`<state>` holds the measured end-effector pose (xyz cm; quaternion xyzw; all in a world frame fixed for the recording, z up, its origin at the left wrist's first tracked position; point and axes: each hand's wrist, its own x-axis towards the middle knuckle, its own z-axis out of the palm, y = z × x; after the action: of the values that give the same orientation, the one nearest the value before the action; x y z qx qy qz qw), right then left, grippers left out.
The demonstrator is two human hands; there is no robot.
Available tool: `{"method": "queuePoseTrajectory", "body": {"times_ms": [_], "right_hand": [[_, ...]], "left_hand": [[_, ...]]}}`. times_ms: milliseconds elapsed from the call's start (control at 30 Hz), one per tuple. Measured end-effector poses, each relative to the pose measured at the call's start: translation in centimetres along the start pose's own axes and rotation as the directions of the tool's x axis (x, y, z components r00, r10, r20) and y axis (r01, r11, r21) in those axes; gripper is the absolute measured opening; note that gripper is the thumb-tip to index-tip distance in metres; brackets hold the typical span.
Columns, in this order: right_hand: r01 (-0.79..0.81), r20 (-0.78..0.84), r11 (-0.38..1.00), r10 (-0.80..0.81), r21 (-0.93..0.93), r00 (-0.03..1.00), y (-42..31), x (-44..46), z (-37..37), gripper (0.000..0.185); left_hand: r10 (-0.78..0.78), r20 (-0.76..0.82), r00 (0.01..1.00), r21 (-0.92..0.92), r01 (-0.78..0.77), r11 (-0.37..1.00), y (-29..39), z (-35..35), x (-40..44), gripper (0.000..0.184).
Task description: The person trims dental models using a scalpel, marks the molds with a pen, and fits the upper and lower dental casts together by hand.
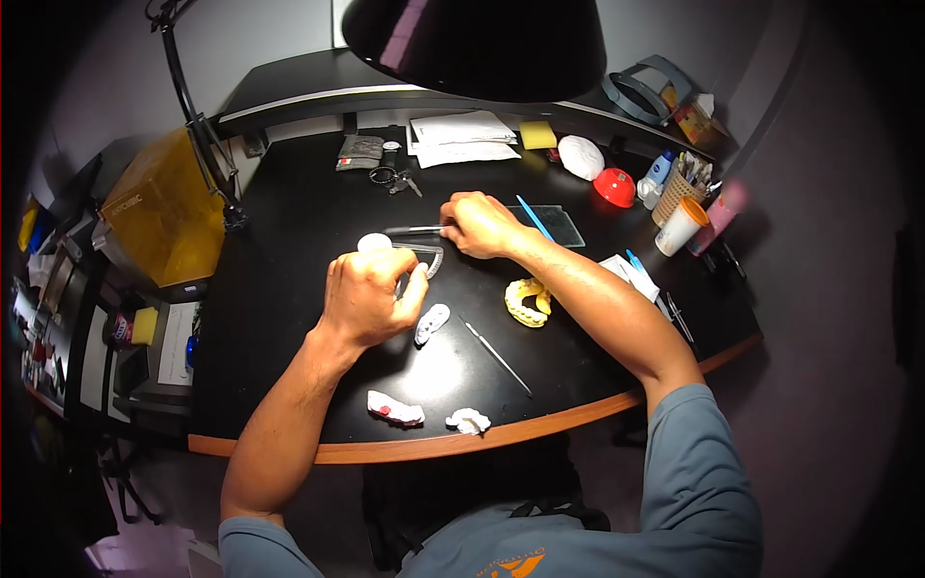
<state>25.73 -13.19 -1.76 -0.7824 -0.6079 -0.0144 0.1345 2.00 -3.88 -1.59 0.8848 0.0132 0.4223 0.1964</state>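
Observation:
My left hand [371,297] is closed over the middle of the desk, fingers curled down. Its thumb and index finger pinch at a clear plastic protractor [436,261]; the palm side is hidden. Just beyond its knuckles sits a round white piece [374,242]. Farther right, my right hand [479,225] closes around one end of a slim dark pen-like tool [412,230] that points left. A yellow dental model [520,306] lies below my right forearm. Nearer to me are a small whitish dental cast [433,325] and a thin metal instrument [498,359].
Along the front edge lie a white piece with a red spot [395,408] and a crumpled white lump [468,421]. A glass slab [564,227] bears a blue stick [534,219]. A red bowl [614,188] and white-orange cup [681,227] stand right. A black lamp shade [472,48] hangs overhead.

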Motion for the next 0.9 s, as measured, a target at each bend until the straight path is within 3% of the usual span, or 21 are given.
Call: {"method": "queuePoseTrajectory", "body": {"times_ms": [133,267,333,400,467,533,567,600,667,733,800,867,900], "right_hand": [[0.0,-0.205,0.998,0.014,0.07,0.979,0.7,-1.5,-2.4,0.023],[-0.151,-0.271,0.883,0.293,0.444,0.917,1.9,-5.6,-4.3,0.021],[0.011,-0.411,0.842,0.252,0.54,0.876,3.0,-7.9,-4.5,0.016],[0.119,-0.483,0.689,0.364,0.715,0.796,2.9,-10.0,-5.0,0.013],[0.141,-0.568,0.71,0.411,0.69,0.713,4.1,-11.8,-5.8,0.01],[0.288,-0.641,0.617,0.482,0.732,0.597,4.9,-12.8,-6.8,0.01],[0.351,-0.694,0.62,0.481,0.701,0.536,5.0,-13.2,-7.3,0.017],[0.362,-0.702,0.624,0.467,0.692,0.537,5.4,-13.6,-7.8,0.026],[0.443,-0.674,0.509,0.566,0.738,0.474,3.4,-13.3,-8.8,0.03],[0.468,-0.685,0.503,0.476,0.726,0.551,4.0,-13.7,-8.7,0.033],[0.371,-0.637,0.532,0.505,0.761,0.582,3.2,-13.9,-8.5,0.04],[0.39,-0.61,0.494,0.44,0.777,0.659,4.1,-14.4,-7.6,0.049],[0.357,-0.59,0.492,0.479,0.794,0.65,3.8,-14.5,-7.3,0.055]], "left_hand": [[0.059,-0.024,0.998,0.029,-0.059,0.998,-0.1,-0.3,0.2,0.013],[0.065,-0.045,0.997,0.059,-0.062,0.996,-0.4,-0.1,0.2,0.015],[0.054,-0.063,0.997,0.067,-0.05,0.997,-0.7,0.0,0.2,0.017],[-0.012,-0.072,0.997,0.03,0.014,0.999,-0.9,-0.1,0.1,0.017],[-0.029,-0.105,0.994,0.027,0.032,0.999,-1.1,-0.3,0.3,0.016],[-0.075,-0.109,0.991,-0.012,0.074,0.997,-1.2,-0.4,0.5,0.014],[-0.064,-0.134,0.989,0.003,0.065,0.998,-1.2,-0.6,0.6,0.013],[-0.096,-0.126,0.987,-0.045,0.091,0.995,-1.5,-0.6,0.7,0.013],[-0.165,-0.08,0.983,0.037,0.168,0.985,-0.9,-1.4,0.9,0.019],[-0.175,-0.099,0.98,0.035,0.18,0.983,-1.0,-1.3,0.9,0.02],[-0.117,-0.099,0.988,0.028,0.12,0.992,-1.6,-1.0,0.6,0.01],[-0.102,-0.112,0.988,0.011,0.104,0.994,-1.7,-0.6,0.5,0.011],[-0.096,-0.102,0.99,0.018,0.099,0.995,-1.8,-0.5,0.5,0.011]]}}
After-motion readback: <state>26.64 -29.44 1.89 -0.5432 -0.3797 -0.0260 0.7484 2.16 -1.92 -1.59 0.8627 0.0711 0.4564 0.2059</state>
